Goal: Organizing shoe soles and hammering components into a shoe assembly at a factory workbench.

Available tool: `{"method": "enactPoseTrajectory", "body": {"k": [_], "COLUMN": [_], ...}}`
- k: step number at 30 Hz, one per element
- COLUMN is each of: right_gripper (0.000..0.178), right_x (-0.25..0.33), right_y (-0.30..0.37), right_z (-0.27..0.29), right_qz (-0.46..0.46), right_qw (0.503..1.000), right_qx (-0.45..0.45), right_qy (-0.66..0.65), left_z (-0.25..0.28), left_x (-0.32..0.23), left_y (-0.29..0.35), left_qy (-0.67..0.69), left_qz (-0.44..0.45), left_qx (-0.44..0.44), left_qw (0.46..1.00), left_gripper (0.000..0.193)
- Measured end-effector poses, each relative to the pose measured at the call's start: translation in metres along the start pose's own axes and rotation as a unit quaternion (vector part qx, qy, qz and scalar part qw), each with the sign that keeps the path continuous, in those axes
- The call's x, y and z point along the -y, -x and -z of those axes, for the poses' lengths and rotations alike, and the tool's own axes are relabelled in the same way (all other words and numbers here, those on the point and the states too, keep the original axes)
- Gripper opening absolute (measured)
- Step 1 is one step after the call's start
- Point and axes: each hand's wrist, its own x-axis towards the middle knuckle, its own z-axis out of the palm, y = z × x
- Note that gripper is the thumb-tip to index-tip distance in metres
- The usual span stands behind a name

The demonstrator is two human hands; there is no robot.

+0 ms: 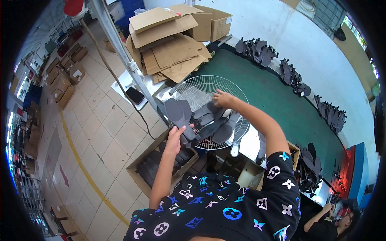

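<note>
Grey paddle-shaped pieces (pixel 177 112), and they're sitting right in the grip, overlapping the left side of the wire basket! The left hand (pixel 175 140) is closing around their narrow lower ends, thumb pressing on top, while the broad ends are pointing away from the wearer and leaning a touch leftward. So the long axis is running nearly in line with that forearm, and the bulk is lying beyond the fingers.

Now across to the right hand (pixel 224 99): it's hanging over the far side of the loose grey pieces (pixel 223 130), fingers pointing left, palm downward. Is it gripping one? I'm not able to tell; the contact is hiding underneath. This hand is lying nearer to the loose heap, and the held pieces are standing off to its left, with a gap between.

Containers next! The round wire basket (pixel 233 85) is cradling that heap, pieces crossing at mixed angles, its far part showing bare mesh. Below and left, the cardboard box (pixel 187 165) is holding more dark pieces (pixel 148 165), and the left forearm is passing over it.

Farther out, rows of similar pieces (pixel 257 52) are lining the wall edge of the green surface (pixel 225 66).
</note>
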Motion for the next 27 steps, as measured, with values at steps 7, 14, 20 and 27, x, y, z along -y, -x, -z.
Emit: {"method": "enactPoseTrajectory", "body": {"k": [7,14,20,27], "right_gripper": [0.027,0.026,0.028,0.027], "right_x": [-0.040,0.035,0.112,0.155], "right_y": [0.060,0.094,0.090,0.025], "right_z": [0.049,0.062,0.081,0.109], "right_qz": [-0.203,-0.397,-0.266,-0.318], "right_qw": [0.959,0.768,0.237,0.225], "right_qx": [-0.065,-0.323,-0.375,-0.342], "right_qy": [-0.188,-0.385,-0.856,-0.855], "left_z": [0.009,-0.006,-0.022,-0.022], "left_x": [0.014,0.023,0.024,0.019], "left_y": [-0.014,-0.037,-0.054,-0.061], "left_qy": [-0.043,-0.024,-0.058,0.123], "left_qz": [-0.008,-0.006,-0.008,0.028], "left_qx": [-0.052,-0.038,-0.018,0.018], "left_qw": [0.998,0.999,0.998,0.992], "left_gripper": [0.029,0.029,0.031,0.034]}}
